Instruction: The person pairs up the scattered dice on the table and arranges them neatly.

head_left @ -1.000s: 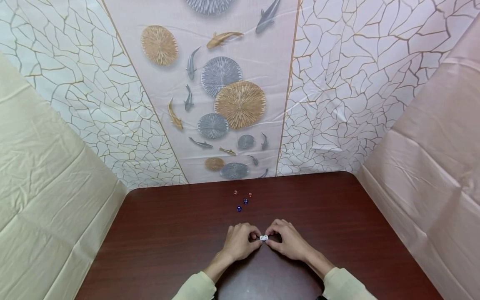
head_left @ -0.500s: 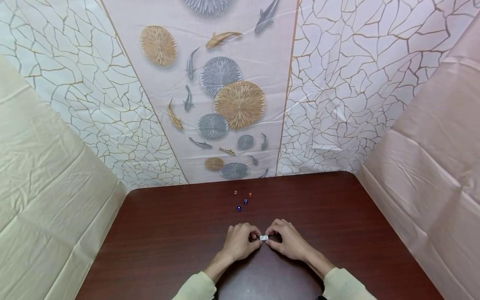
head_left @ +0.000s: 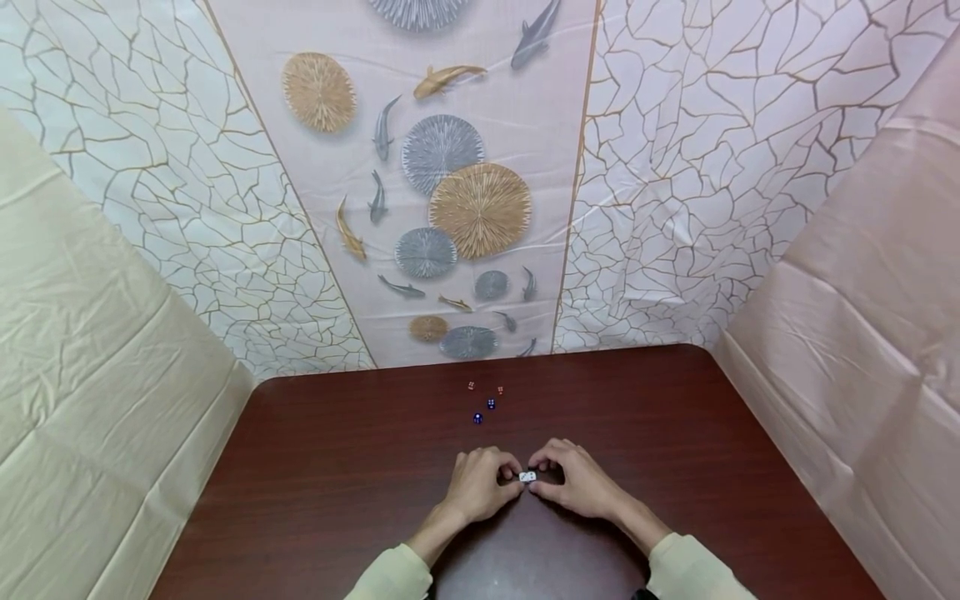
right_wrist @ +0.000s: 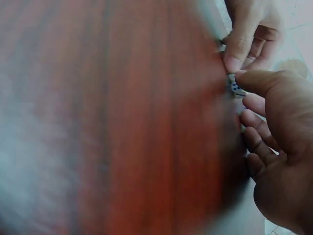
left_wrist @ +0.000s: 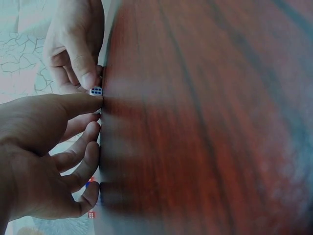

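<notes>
Patterned cloth (head_left: 645, 208) hangs behind a dark wooden table (head_left: 322, 475), where the white dice (head_left: 527, 477) sit between the person's two hands near the middle, seemingly a pair side by side. The left hand (head_left: 480, 483) pinches their left end between thumb and finger, the right hand (head_left: 577, 481) their right; how firmly, I cannot tell. Farther back, clear of the hands, lie two blue dice (head_left: 491, 404) and two red dice (head_left: 471, 386). With so little surface to hold, an uneven squeeze could make a die twist or shoot out; if one hand let go first, its fingertip might drag a die askew. A knuckle swung forward carelessly might also knock the nearer blue die.
</notes>
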A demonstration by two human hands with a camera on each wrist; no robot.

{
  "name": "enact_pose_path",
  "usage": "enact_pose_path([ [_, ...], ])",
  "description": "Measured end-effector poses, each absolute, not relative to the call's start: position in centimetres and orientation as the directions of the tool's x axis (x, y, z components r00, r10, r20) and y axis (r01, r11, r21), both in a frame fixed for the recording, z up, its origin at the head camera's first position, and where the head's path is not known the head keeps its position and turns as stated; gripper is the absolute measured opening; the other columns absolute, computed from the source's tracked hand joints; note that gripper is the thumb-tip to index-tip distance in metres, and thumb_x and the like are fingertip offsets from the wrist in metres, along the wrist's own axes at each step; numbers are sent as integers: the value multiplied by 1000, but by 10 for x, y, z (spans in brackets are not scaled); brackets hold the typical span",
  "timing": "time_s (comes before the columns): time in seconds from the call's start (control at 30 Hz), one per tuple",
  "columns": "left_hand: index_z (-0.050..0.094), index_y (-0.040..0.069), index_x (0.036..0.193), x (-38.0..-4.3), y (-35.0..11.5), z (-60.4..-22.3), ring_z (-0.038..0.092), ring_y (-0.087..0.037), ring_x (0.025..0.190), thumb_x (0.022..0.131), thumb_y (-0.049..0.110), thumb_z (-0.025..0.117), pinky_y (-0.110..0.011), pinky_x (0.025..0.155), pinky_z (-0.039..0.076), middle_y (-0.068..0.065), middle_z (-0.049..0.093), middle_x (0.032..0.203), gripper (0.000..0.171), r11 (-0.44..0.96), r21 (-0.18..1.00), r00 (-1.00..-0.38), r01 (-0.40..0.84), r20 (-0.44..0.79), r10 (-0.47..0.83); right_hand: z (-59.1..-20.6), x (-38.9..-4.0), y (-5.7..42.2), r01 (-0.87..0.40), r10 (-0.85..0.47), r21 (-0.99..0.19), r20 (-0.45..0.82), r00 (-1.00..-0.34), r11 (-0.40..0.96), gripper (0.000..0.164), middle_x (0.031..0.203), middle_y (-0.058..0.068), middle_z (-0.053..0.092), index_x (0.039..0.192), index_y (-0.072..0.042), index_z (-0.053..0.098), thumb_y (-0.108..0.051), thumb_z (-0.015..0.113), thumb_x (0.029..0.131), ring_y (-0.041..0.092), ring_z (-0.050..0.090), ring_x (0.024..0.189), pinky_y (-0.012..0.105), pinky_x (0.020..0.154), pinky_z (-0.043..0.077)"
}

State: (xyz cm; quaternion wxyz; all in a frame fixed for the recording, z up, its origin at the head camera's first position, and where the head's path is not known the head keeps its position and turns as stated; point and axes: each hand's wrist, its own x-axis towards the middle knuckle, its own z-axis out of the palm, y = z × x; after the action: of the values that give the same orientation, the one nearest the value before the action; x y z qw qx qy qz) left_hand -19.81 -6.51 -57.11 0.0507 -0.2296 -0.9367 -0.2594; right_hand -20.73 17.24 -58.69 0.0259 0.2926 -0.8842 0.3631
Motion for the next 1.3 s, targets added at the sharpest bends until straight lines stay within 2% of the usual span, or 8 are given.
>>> enact_pose_path([
  [0.2, 86, 25, 96, -197, -66, -571, 60, 2, 78, 88, 28, 94, -30, 82, 43, 11, 75, 85, 11, 760, 466, -891, 453, 212, 401, -578, -214, 174, -487, -501, -704, 213, -839, 517, 25, 105, 2, 75, 119, -10, 78, -18, 89, 98, 14, 70, 96, 30, 84, 59],
  [0.5, 86, 25, 96, -198, -66, -573, 61, 1, 79, 88, 28, 94, -30, 81, 42, 11, 75, 86, 12, 762, 465, -892, 451, 216, 397, -566, -232, 175, -521, -482, -674, 270, -833, 523, 26, 104, 7, 76, 120, -4, 78, -16, 87, 100, 24, 72, 93, 38, 83, 61],
  [0.87, 86, 25, 96, -199, -65, -574, 61, 1, 79, 88, 28, 94, -32, 81, 43, 10, 76, 86, 12, 758, 475, -894, 448, 218, 392, -555, -261, 160, -471, -437, -682, 240, -867, 559, 27, 108, 7, 78, 124, -5, 78, -16, 86, 101, 19, 71, 97, 32, 86, 58],
  [1.1, 86, 25, 96, -199, -65, -575, 60, 1, 79, 88, 28, 94, -33, 83, 43, 10, 76, 86, 12, 756, 482, -896, 442, 208, 392, -554, -278, 151, -443, -434, -681, 199, -878, 583, 26, 108, 7, 77, 125, -3, 78, -15, 83, 103, 21, 71, 98, 37, 88, 59],
  [1.3, 86, 26, 96, -199, -66, -575, 60, 2, 78, 88, 28, 94, -32, 82, 43, 11, 75, 85, 11, 759, 478, -897, 442, 204, 393, -554, -295, 146, -471, -454, -672, 219, -864, 572, 24, 106, 7, 78, 122, -2, 78, -15, 82, 103, 19, 71, 96, 38, 87, 60],
])
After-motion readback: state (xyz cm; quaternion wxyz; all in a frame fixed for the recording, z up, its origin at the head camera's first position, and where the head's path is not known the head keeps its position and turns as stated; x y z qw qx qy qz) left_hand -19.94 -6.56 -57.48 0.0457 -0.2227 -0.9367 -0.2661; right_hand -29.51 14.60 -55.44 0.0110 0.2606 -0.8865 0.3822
